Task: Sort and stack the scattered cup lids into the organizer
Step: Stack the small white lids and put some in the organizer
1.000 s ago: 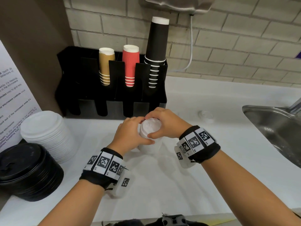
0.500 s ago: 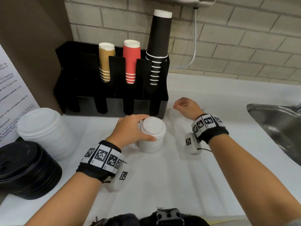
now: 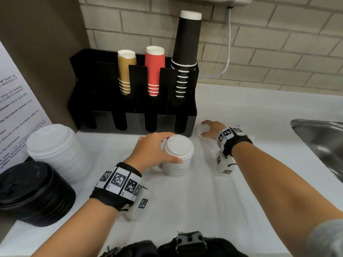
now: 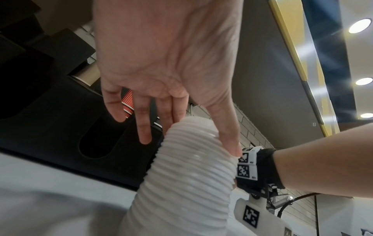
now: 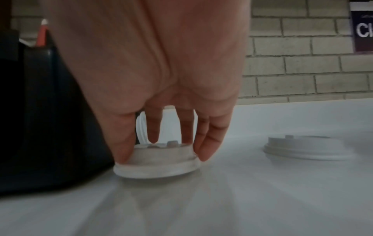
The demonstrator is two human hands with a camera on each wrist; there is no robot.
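Note:
A small stack of white lids (image 3: pixel 179 160) stands on the white counter in front of the black organizer (image 3: pixel 130 117). My left hand (image 3: pixel 168 148) grips this stack, thumb on the near side and fingers behind; the ribbed stack (image 4: pixel 187 175) fills the left wrist view. By the organizer's right end, my right hand (image 3: pixel 204 129) pinches a single white lid (image 5: pixel 157 161) that lies flat on the counter, thumb on one side and fingers on the other. Another loose white lid (image 5: pixel 306 148) lies further right.
The organizer holds brown cups (image 3: pixel 127 71), red cups (image 3: pixel 155 69) and tall black cups (image 3: pixel 186 52). A large stack of white lids (image 3: pixel 55 151) and a stack of black lids (image 3: pixel 31 191) sit at the left. A steel sink (image 3: pixel 323 145) is at the right.
My right hand let go of the small stack, moved right and back, and came down on the single lid beside the organizer. My left hand stayed on the stack.

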